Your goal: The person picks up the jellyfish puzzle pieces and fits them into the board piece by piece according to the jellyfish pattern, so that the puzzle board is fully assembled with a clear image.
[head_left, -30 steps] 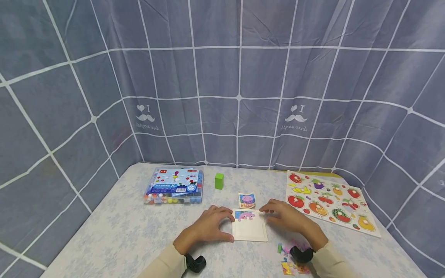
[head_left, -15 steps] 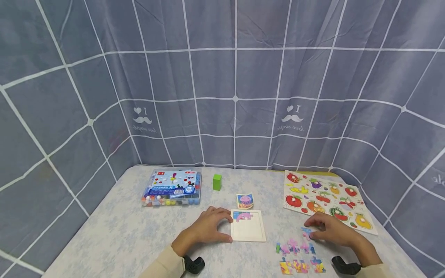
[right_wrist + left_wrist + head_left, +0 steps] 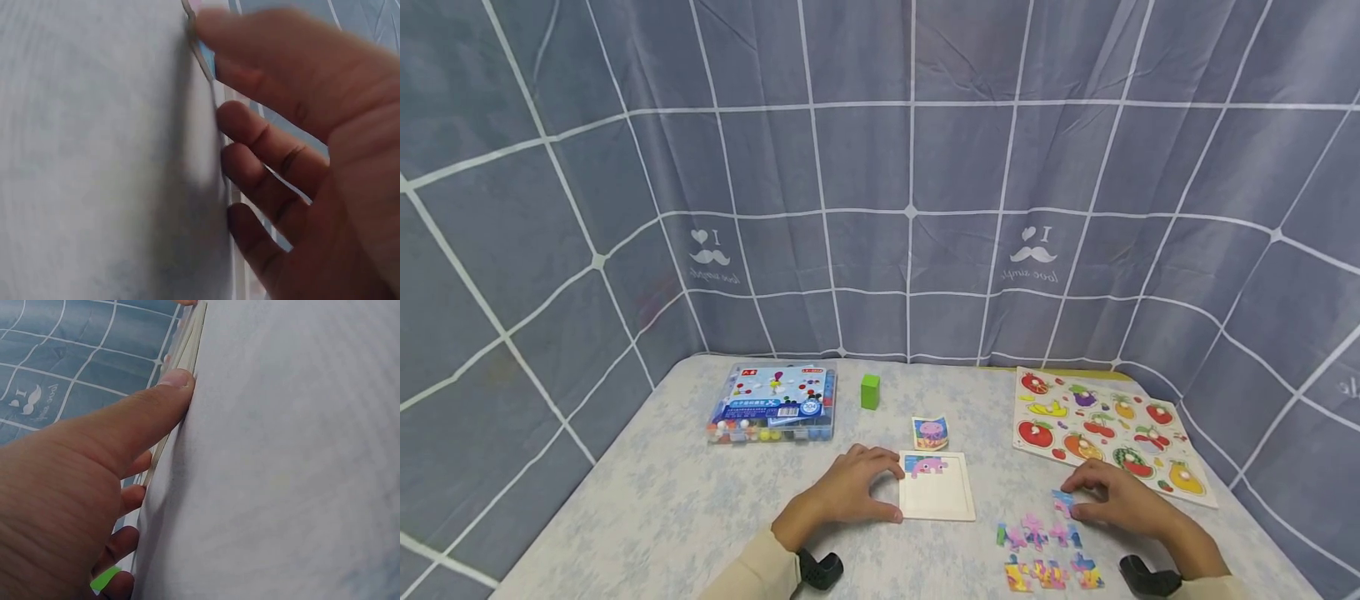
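A pale square puzzle tray lies on the table, with joined blue-and-pink pieces in its top left part. My left hand holds the tray's left edge, thumb near the lower corner and index finger near the upper one. In the left wrist view the thumb touches the tray's edge. To the right, my right hand pinches a blue-and-pink puzzle piece between thumb and index finger. The right wrist view shows that piece tilted under the thumb. Several loose puzzle pieces lie beside this hand.
Behind the tray sits a small picture card. A green block and a clear plastic box of coloured balls stand at the back left. A fruit board lies at the right, just beyond my right hand.
My right hand has left the tray's upper right corner and moved right to the loose pieces, where it has taken hold of one. The left hand stays at the tray.
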The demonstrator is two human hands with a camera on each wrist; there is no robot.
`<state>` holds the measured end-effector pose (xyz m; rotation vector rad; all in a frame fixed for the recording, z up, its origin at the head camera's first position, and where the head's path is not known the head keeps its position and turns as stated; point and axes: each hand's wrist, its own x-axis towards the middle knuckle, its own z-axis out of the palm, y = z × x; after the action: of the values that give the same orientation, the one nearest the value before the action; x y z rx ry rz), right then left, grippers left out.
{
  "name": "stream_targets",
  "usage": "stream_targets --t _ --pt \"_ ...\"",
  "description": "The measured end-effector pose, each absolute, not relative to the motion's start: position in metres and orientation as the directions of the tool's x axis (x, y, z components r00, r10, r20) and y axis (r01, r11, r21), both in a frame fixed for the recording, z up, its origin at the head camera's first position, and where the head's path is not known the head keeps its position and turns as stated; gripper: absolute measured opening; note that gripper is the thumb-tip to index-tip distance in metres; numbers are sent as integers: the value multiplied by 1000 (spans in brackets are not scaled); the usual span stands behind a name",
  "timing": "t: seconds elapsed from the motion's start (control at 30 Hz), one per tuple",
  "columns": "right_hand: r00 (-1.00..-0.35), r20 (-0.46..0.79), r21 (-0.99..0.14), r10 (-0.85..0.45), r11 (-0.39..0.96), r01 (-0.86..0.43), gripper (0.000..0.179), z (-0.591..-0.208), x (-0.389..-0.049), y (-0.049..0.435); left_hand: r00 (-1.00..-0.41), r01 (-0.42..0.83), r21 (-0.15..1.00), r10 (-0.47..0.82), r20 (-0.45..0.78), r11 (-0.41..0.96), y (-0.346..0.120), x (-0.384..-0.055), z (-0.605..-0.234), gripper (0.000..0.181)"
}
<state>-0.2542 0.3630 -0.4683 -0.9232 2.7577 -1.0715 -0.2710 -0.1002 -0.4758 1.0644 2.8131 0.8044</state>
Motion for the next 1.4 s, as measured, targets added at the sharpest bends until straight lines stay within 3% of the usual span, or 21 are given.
stream_targets --t 0.17,0.47,0.83,1.03,1.3,1.4 --pt "-811 180 -605 -556 588 -537 18 -468 -254 362 -771 604 471 621 141 642 -100 -272 -477 51" --pt "-820 161 -428 -549 710 -560 21 -460 -254 351 -768 610 465 623 148 642 -99 -273 -476 52" --pt "-867 149 -485 -475 729 -483 22 -458 -255 340 -773 603 466 619 138 648 -98 -274 -477 51" --pt "-836 172 -496 -521 687 -531 20 -451 -264 317 -772 604 467 619 145 645 -100 -274 -475 52" --pt "-728 308 -450 -613 580 -679 19 -442 -283 282 -769 609 471 622 151 638 -99 -274 -477 53" --pt "-714 317 -457 -624 560 -692 19 -446 -291 264 -770 608 465 620 148 644 -98 -273 -478 52"
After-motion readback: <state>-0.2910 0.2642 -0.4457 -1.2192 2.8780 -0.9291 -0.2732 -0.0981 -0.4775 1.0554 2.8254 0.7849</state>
